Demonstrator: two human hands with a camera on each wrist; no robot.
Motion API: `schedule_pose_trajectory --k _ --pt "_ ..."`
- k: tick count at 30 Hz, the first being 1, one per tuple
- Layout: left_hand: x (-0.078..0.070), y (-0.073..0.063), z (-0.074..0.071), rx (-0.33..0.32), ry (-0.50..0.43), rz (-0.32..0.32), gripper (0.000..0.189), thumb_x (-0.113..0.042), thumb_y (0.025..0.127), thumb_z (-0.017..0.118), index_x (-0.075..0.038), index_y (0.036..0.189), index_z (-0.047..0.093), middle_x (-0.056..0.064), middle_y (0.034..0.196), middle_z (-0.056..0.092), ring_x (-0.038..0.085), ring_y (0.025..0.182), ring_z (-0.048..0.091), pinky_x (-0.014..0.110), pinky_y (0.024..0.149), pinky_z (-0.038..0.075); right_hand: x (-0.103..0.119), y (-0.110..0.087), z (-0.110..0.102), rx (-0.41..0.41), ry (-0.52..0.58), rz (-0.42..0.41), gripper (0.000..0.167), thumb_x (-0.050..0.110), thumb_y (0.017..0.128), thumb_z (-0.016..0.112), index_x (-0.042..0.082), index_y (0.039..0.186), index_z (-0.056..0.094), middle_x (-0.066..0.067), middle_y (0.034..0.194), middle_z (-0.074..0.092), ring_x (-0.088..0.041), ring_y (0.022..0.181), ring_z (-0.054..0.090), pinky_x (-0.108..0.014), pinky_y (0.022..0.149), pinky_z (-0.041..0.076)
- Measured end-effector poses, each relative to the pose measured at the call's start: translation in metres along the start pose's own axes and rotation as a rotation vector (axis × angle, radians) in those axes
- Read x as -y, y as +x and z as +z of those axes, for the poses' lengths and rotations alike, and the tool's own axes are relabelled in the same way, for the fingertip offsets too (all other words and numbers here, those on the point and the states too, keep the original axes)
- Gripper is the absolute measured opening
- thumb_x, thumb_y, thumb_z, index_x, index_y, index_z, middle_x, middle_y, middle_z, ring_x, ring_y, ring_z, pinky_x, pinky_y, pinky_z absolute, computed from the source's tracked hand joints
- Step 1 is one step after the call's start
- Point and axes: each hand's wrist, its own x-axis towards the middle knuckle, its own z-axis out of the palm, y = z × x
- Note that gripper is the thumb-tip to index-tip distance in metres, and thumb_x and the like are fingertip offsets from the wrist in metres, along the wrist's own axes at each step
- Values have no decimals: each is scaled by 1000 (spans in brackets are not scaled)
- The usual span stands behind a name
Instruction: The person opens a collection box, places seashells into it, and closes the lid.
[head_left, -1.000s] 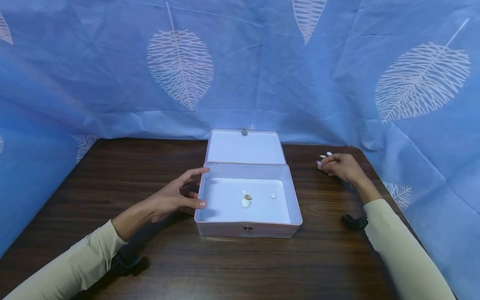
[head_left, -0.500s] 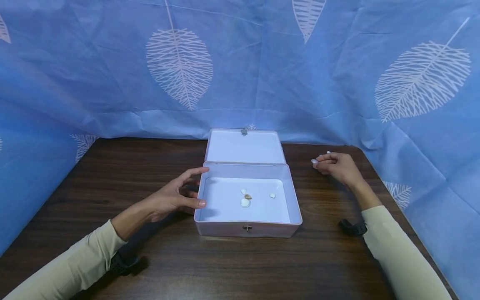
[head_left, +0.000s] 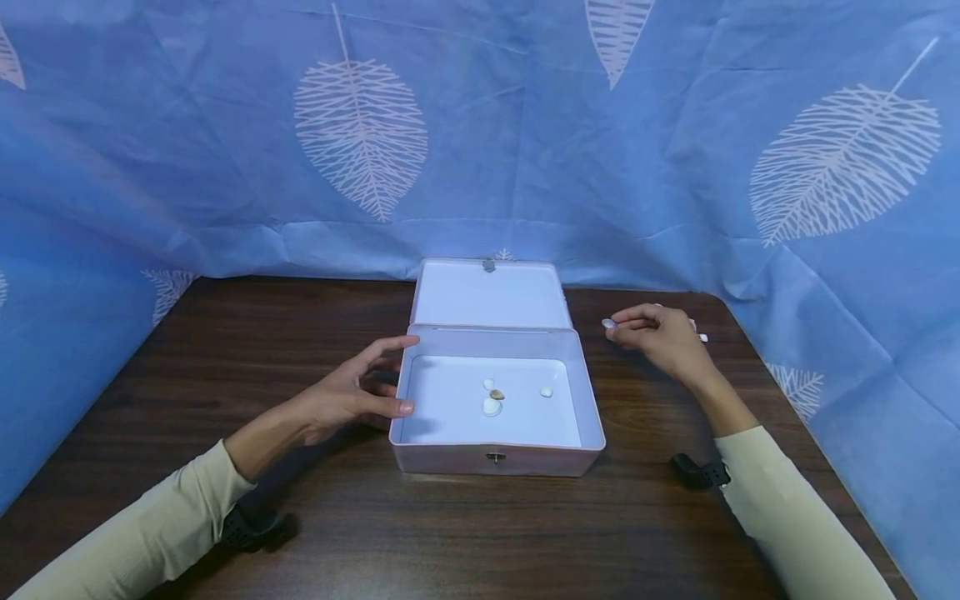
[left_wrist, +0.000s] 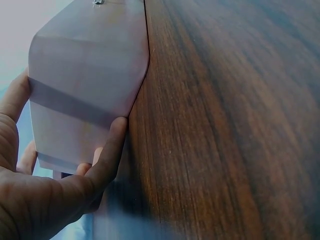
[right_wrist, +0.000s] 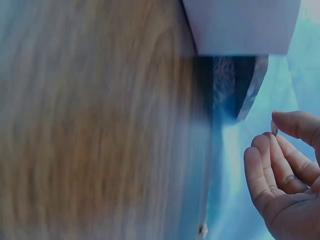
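Note:
A pale metal box stands with its lid laid back in the middle of the head view. Inside it lie a larger white seashell, a small brown seashell and small white ones, one of them apart at the right. My left hand touches the box's left wall with spread fingers; the left wrist view shows fingertips against that wall. To the right of the box, my right hand pinches a small whitish seashell between thumb and fingertips, above the table. The right wrist view shows it edge-on.
Small white pieces, probably seashells, lie on the dark wooden table just beyond the right hand, partly hidden. The raised lid leans back toward a blue leaf-patterned cloth behind and beside the table.
My right hand has moved left from the small white pieces toward the box, carrying the pinched seashell. The left hand and the box have stayed in place.

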Motion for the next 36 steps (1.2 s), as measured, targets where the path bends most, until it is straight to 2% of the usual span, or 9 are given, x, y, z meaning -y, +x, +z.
schedule_pose_trajectory --k 4,10,23,30,36 --pt "0 0 1 2 -13 -6 105 -19 94 94 -34 177 33 23 175 25 42 137 49 49 96 67 12 -5 6 3 -18 -23 42 36 105 84 5 133 79 -17 125 83 3 94 73 -22 84 60" --pt "0 -1 1 1 -16 0 104 -18 94 94 -34 177 33 23 175 25 41 136 50 48 96 67 30 -13 12 17 16 -39 43 39 104 84 8 134 79 -16 126 82 -3 99 74 -22 86 60" --pt "1 0 0 0 2 -4 104 -20 94 94 -35 176 33 23 176 24 43 139 47 48 97 66 61 -22 26 18 114 -105 38 32 103 85 9 133 79 -15 125 79 -9 103 74 -19 89 59" --pt "1 0 -1 4 3 -9 104 -20 94 95 -35 177 32 23 176 23 46 142 47 50 99 66 76 -27 35 40 143 -146 33 29 104 85 10 130 81 -14 122 80 -13 104 75 -21 88 61" --pt "1 2 -2 28 22 -9 106 -21 95 93 -35 177 29 22 176 22 46 143 45 50 99 66 82 -28 43 84 173 -150 31 27 102 86 9 127 81 -14 118 80 -16 101 76 -26 85 61"
